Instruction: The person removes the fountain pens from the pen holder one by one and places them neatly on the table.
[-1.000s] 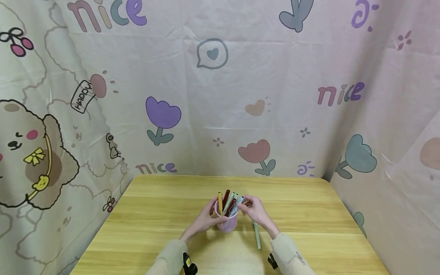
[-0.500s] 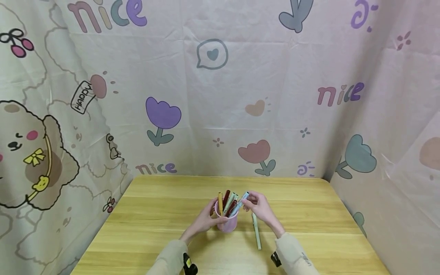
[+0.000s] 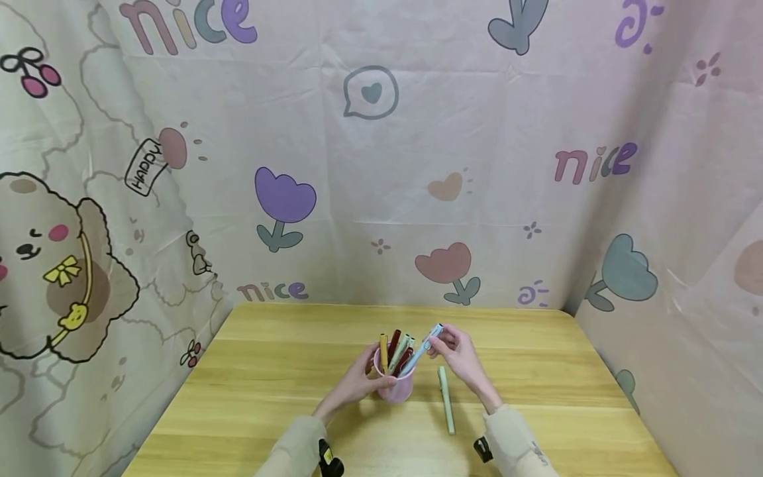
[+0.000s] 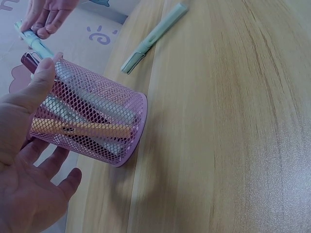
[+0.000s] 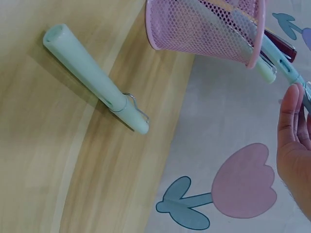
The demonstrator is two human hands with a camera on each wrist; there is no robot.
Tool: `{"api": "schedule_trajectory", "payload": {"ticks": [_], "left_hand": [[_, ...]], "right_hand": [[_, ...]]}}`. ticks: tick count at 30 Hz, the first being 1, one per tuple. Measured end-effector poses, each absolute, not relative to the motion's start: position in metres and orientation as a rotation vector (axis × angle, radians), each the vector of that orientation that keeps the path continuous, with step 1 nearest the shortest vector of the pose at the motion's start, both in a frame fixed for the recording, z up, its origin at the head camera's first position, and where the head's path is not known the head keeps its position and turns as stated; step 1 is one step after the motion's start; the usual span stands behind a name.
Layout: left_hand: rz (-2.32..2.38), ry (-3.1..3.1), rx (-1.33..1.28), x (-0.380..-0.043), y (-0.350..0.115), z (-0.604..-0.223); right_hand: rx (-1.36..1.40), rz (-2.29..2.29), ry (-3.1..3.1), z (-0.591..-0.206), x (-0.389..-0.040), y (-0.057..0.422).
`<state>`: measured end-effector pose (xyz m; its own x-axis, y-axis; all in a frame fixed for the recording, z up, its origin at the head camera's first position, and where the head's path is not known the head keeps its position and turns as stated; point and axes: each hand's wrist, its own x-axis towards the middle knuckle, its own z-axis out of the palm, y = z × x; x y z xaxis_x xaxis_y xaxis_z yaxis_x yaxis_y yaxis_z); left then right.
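Observation:
A pink mesh pen cup (image 3: 396, 391) stands on the table, holding several pens. My left hand (image 3: 358, 379) grips the cup, thumb at the rim on the near side and fingers round the far side. Between the thumb and fingers of my right hand (image 3: 457, 354) is a light blue pen (image 3: 424, 348), pinched near its capped top; it slants with its lower end still inside the cup. An orange pen (image 4: 82, 128), dark red pens and a pale green pen (image 3: 399, 352) stay in the cup. A pale green capped pen (image 5: 87, 70) lies on the table right of the cup.
The wooden table (image 3: 268, 397) reaches back to a printed cloth (image 3: 381, 265) hung behind it. Similar cloth hangs along the left and right sides. Each forearm wears a light sleeve with a dark device near the wrist.
My right hand has moved up and to the right, drawing the light blue pen partly out of the cup and tilting it. My left hand stays on the cup.

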<state>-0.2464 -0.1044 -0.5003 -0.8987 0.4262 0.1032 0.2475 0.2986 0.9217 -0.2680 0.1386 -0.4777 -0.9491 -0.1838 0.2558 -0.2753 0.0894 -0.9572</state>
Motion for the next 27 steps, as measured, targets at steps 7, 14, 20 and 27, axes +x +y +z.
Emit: {"api": "schedule_trajectory", "payload": {"ticks": [7, 14, 20, 27], "left_hand": [[1.649, 2.415, 0.630, -0.246, -0.104, -0.500], [1.655, 2.404, 0.614, -0.245, -0.104, -0.502], [1.666, 2.405, 0.621, -0.246, -0.104, -0.501], [1.657, 2.404, 0.597, -0.244, -0.104, -0.500]], "right_hand": [[0.497, 2.069, -2.104, -0.474, -0.268, 0.144], [0.555, 2.103, -2.013, -0.473, -0.267, 0.152], [0.516, 2.128, -2.014, -0.472, -0.266, 0.159], [0.537, 2.089, -2.072, -0.475, -0.265, 0.168]]}}
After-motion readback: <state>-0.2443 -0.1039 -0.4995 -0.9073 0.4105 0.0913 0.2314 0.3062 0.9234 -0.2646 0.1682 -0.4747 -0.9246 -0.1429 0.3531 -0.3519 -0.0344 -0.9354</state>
